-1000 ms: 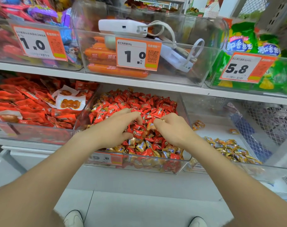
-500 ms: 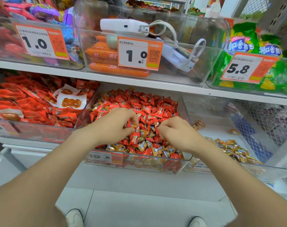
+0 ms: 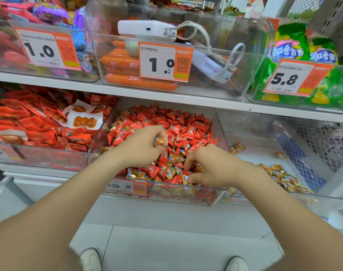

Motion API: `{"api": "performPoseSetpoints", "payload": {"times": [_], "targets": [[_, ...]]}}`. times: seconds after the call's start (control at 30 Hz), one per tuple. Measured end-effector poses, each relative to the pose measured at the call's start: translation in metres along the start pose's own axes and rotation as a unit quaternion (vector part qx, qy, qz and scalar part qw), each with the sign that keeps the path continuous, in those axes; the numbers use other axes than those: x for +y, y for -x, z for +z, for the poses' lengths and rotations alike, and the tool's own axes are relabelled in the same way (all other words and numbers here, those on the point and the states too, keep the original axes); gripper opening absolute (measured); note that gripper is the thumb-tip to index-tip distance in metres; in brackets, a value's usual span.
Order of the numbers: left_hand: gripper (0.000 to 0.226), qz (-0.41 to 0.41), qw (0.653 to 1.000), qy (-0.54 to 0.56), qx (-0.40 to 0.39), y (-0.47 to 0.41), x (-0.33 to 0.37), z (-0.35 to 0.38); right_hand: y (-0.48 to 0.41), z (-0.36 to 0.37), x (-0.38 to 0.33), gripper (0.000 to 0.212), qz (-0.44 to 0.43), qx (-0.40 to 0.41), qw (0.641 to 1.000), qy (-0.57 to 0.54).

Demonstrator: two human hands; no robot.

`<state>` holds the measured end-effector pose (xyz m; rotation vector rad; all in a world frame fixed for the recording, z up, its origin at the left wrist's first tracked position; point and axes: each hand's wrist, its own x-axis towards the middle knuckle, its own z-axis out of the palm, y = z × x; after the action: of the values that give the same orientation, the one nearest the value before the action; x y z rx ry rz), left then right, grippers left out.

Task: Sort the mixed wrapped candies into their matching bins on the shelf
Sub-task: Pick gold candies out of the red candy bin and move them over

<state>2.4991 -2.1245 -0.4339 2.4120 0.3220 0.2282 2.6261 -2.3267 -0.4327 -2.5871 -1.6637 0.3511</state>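
Observation:
A clear middle bin point(image 3: 219, 122) on the lower shelf holds a heap of red wrapped candies point(image 3: 178, 130) mixed with gold wrapped candies point(image 3: 172, 159) near its front. My left hand point(image 3: 141, 147) is over the heap and pinches a gold candy point(image 3: 158, 141) between thumb and fingers. My right hand point(image 3: 208, 167) reaches into the front of the heap, its fingers curled among the gold candies at the bin's front edge. The clear bin to the right point(image 3: 323, 194) holds a loose pile of gold candies point(image 3: 282, 177).
A left bin point(image 3: 49, 153) holds red snack packets. The upper shelf carries bins with sausages point(image 3: 127, 81), a white power bank with cable point(image 3: 147, 30), green bags point(image 3: 303, 51) and orange price tags. White floor tiles and my shoes show below.
My left hand has lifted slightly, now with a gold candy in its fingertips. My right hand has moved down and toward the front edge of the middle bin.

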Motion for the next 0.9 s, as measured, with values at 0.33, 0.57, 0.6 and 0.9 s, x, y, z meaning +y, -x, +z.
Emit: {"api": "performPoseSetpoints", "payload": {"times": [0.33,0.57,0.6,0.9], "targets": [[0.037,0.041,0.989,-0.140,-0.030,0.007,0.004,0.005,-0.011,0.003,-0.001,0.017,-0.024,-0.013,0.999,-0.022],[0.010,0.073,0.986,-0.147,-0.029,0.013,0.005,0.004,-0.004,-0.008,-0.001,0.010,-0.009,0.068,0.986,-0.151],[0.003,0.083,0.985,-0.149,-0.027,0.014,0.006,0.004,-0.003,-0.008,-0.002,0.003,-0.010,0.072,0.984,-0.162],[0.032,0.079,0.961,-0.245,-0.106,0.000,0.006,0.015,-0.004,-0.003,-0.005,0.027,0.016,0.064,0.997,-0.036]]}}
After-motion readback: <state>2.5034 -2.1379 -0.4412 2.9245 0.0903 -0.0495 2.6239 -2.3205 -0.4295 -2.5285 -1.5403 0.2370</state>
